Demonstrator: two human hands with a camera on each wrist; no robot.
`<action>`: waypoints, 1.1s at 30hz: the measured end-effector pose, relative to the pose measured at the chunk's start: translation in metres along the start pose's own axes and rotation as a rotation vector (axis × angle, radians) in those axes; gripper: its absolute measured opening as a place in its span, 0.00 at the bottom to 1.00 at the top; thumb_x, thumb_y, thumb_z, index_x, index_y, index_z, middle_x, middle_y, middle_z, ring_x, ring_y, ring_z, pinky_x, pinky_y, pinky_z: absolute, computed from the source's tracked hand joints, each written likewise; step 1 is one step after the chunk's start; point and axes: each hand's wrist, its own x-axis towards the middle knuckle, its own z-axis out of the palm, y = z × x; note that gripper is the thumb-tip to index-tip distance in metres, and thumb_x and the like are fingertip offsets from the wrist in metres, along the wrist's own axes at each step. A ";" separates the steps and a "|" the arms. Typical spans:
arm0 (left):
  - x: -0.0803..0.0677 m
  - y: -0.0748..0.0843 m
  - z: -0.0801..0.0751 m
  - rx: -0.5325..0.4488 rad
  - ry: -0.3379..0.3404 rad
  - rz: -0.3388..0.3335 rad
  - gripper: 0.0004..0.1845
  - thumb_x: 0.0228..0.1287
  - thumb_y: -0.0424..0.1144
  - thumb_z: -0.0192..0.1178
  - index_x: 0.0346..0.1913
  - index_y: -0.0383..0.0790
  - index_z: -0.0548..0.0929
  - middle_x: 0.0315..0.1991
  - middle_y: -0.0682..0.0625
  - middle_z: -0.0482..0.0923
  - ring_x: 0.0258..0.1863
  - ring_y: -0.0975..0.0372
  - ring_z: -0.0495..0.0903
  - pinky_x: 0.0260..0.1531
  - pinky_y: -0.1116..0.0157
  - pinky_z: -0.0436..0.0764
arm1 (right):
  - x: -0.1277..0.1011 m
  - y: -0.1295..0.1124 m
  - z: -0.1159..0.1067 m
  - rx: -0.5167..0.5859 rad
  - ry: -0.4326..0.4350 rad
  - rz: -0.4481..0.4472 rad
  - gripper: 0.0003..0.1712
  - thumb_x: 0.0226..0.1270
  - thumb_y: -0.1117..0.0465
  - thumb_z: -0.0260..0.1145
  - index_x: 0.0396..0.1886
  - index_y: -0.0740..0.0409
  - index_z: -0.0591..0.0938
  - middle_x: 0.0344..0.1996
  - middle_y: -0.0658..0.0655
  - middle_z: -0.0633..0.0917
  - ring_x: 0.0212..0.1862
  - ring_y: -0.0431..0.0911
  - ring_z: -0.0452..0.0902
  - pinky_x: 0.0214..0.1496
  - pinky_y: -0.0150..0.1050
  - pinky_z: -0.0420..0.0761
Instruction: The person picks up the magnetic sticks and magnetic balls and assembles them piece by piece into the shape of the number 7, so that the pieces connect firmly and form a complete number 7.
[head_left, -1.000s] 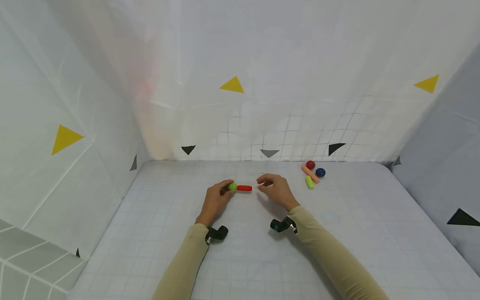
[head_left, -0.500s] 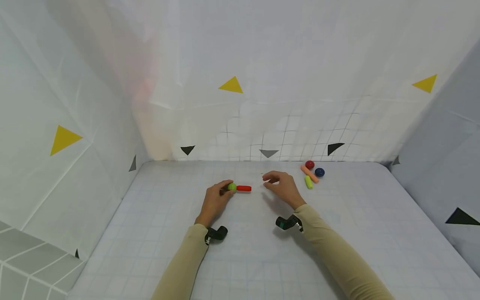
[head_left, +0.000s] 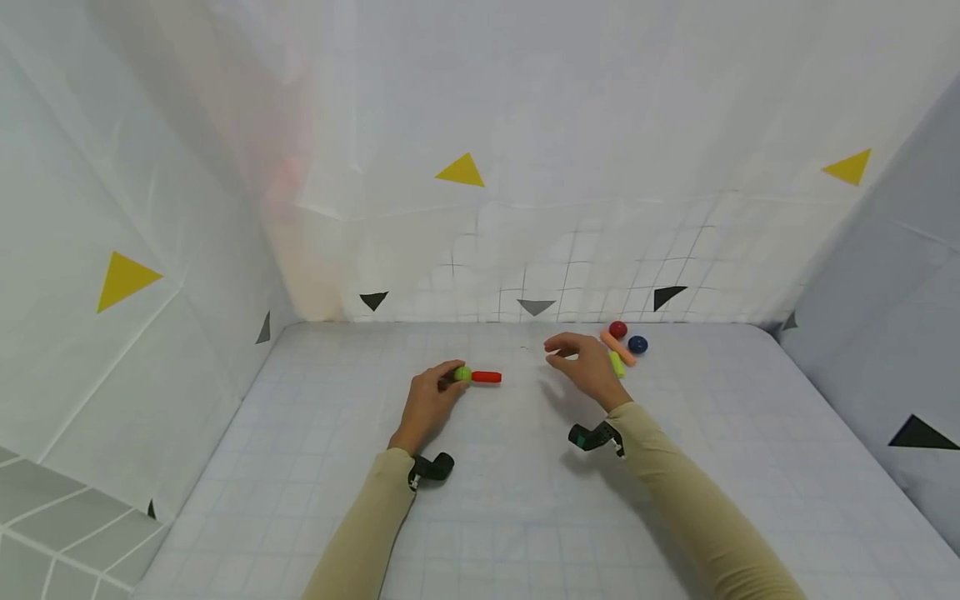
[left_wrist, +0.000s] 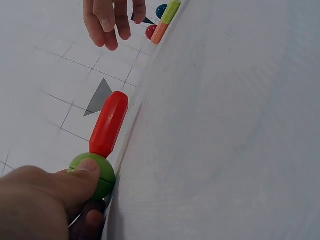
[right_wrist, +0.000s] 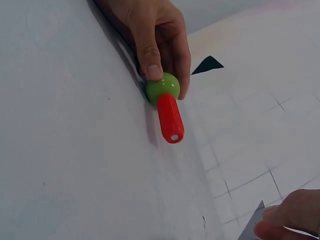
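Left hand [head_left: 429,404] pinches a glossy green ball [head_left: 462,374] between thumb and fingers; a smooth red rod [head_left: 487,377], round-ended, joins the ball at its 3 o'clock and lies flat on the gridded white table sheet [head_left: 480,517], near centre.

Right hand [head_left: 588,367] holds nothing, fingers loosely curled. Since a second ago it has drawn off from the rod's free end toward 2 o'clock, now just beside the lime rod [head_left: 617,363], orange rod [head_left: 618,348], dark red ball [head_left: 617,330] and navy ball [head_left: 637,343].

Open sheet between the hands; the cluster lies close to the back wall [head_left: 570,283].
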 end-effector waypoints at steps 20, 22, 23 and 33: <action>0.000 -0.003 0.000 -0.008 0.004 0.023 0.21 0.72 0.37 0.68 0.65 0.44 0.84 0.52 0.50 0.85 0.48 0.58 0.81 0.54 0.56 0.81 | -0.002 0.018 -0.027 -0.045 0.047 0.045 0.12 0.72 0.64 0.71 0.52 0.61 0.87 0.48 0.59 0.89 0.51 0.57 0.82 0.51 0.55 0.81; 0.001 -0.004 0.000 -0.007 0.004 0.022 0.21 0.72 0.37 0.68 0.65 0.44 0.84 0.53 0.50 0.84 0.48 0.58 0.80 0.54 0.56 0.80 | -0.002 0.019 -0.029 -0.046 0.055 0.049 0.12 0.71 0.64 0.71 0.51 0.61 0.88 0.47 0.59 0.89 0.50 0.56 0.82 0.48 0.53 0.82; 0.000 -0.004 0.000 -0.006 0.004 0.018 0.21 0.72 0.37 0.68 0.65 0.45 0.84 0.53 0.51 0.84 0.48 0.58 0.80 0.54 0.57 0.80 | -0.003 0.020 -0.031 -0.045 0.059 0.053 0.11 0.71 0.64 0.72 0.51 0.60 0.88 0.46 0.58 0.89 0.49 0.56 0.82 0.47 0.52 0.82; 0.000 -0.003 -0.002 0.003 0.001 0.013 0.21 0.72 0.38 0.68 0.66 0.45 0.83 0.53 0.50 0.84 0.49 0.58 0.80 0.55 0.56 0.80 | -0.003 0.027 -0.046 -0.066 0.092 0.083 0.12 0.72 0.64 0.71 0.52 0.62 0.88 0.47 0.61 0.89 0.50 0.58 0.82 0.48 0.54 0.81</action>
